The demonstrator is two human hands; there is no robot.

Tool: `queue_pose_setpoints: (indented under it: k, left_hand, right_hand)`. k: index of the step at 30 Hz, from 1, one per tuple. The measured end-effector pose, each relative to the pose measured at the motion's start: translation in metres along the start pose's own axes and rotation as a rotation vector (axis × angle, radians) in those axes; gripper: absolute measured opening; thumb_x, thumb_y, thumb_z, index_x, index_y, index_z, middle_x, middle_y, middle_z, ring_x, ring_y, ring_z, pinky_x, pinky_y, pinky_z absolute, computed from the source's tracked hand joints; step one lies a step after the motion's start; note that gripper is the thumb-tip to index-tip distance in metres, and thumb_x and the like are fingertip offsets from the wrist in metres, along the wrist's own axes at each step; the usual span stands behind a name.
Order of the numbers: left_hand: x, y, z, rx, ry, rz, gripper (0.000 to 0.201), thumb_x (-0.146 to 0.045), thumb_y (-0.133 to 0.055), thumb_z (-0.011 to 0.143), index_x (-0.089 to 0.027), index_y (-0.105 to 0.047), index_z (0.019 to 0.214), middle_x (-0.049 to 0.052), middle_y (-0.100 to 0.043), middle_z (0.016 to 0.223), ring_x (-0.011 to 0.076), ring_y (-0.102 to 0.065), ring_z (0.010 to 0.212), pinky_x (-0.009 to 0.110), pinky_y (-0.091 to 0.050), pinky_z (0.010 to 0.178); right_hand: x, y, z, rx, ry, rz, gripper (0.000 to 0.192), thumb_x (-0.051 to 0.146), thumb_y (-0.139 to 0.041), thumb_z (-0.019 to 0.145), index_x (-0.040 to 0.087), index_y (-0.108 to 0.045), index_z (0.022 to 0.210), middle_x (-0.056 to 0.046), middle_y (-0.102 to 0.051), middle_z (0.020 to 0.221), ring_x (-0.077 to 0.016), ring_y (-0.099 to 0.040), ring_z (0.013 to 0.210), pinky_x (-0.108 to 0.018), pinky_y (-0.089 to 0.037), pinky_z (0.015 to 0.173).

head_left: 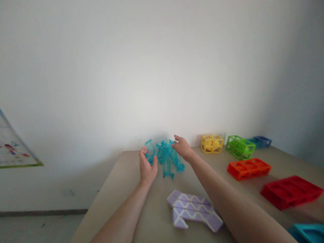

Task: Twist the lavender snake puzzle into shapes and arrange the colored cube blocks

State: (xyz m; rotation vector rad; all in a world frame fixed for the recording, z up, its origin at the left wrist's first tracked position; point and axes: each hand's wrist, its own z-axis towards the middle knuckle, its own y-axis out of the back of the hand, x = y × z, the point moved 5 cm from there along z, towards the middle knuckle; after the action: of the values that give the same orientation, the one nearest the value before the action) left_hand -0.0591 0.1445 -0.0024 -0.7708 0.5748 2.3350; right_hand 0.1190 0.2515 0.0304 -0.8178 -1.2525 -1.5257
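Observation:
A clear turquoise plastic toy [165,158] made of curved, linked pieces stands on the far part of the beige table [118,199]. My left hand [147,167] grips its left curved end. My right hand [181,147] rests on its upper right side, fingers curled over it. A lilac-and-white snake puzzle of triangular segments [192,213] lies flat on the table between my forearms, nearer to me.
Along the right side lie open-frame plastic blocks: yellow [212,143], green [240,146], blue [260,141], orange [249,168], red [291,191] and a teal piece [307,233] at the corner. A white wall stands behind. The table's left edge drops to the floor.

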Motion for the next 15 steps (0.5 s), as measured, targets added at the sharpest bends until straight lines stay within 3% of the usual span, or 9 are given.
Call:
queue_pose_setpoints:
  k: [4,9,12,15]
  left_hand:
    - [-0.004,-0.008,-0.002,0.160,-0.113,0.069,0.050,-0.025,-0.057,0.083,-0.017,-0.041,0.129,0.015,-0.058,0.119,0.0264,-0.055,0.113,0.045,-0.042,0.099]
    - [-0.011,-0.011,-0.002,0.234,-0.218,0.169,0.046,-0.027,-0.062,0.079,-0.020,-0.050,0.124,0.012,-0.059,0.120,0.0282,-0.053,0.115,0.048,-0.040,0.100]
    - [-0.015,-0.012,-0.004,0.267,-0.261,0.218,0.049,-0.030,-0.065,0.076,-0.020,-0.053,0.122,0.012,-0.059,0.120,0.0300,-0.051,0.117,0.050,-0.037,0.101]
    - [-0.016,-0.012,-0.006,0.274,-0.260,0.272,0.052,-0.034,-0.067,0.075,-0.020,-0.053,0.123,0.014,-0.057,0.123,0.0326,-0.048,0.119,0.054,-0.034,0.102]
  right_hand:
    - [0.009,0.006,-0.002,0.016,0.068,-0.155,0.058,0.004,-0.054,0.075,0.010,-0.052,0.133,-0.015,-0.053,0.137,-0.0251,-0.051,0.125,-0.035,-0.042,0.102]
    - [0.037,0.029,-0.019,-0.007,0.148,-0.333,0.046,0.009,-0.054,0.079,0.009,-0.060,0.124,-0.016,-0.059,0.130,-0.0274,-0.051,0.125,-0.039,-0.037,0.106]
    - [0.052,0.040,-0.047,0.014,0.200,-0.414,0.038,0.013,-0.056,0.079,0.011,-0.065,0.117,-0.016,-0.064,0.122,-0.0290,-0.056,0.118,-0.041,-0.039,0.103]
    - [0.054,0.045,-0.093,0.097,0.261,-0.467,0.028,0.021,-0.061,0.081,0.015,-0.070,0.106,-0.012,-0.071,0.106,-0.0274,-0.064,0.100,-0.038,-0.046,0.093]
